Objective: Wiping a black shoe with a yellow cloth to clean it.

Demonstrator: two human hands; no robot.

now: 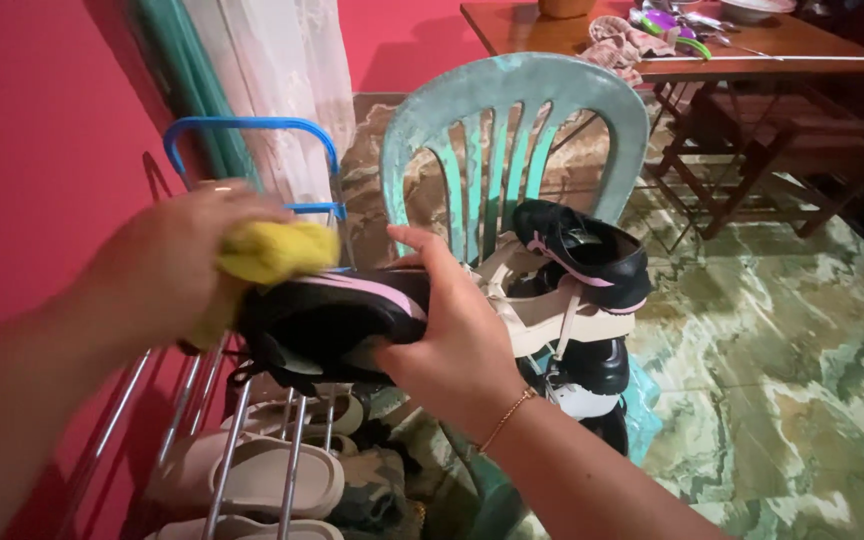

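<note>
Currently: soft yellow cloth on glossy black shoe.
My left hand bunches the cloth; my right hand's fingers clamp the shoe's curved side.

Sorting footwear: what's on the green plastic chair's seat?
On the green chair: a black-and-pink shoe atop cream sandals and black shoes. The seat itself is covered.

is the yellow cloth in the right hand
No, the left hand holds the yellow cloth against the black shoe, which the right hand grips.

Left hand, blurred, seems clenched; right hand grips, fingers curled.
</note>
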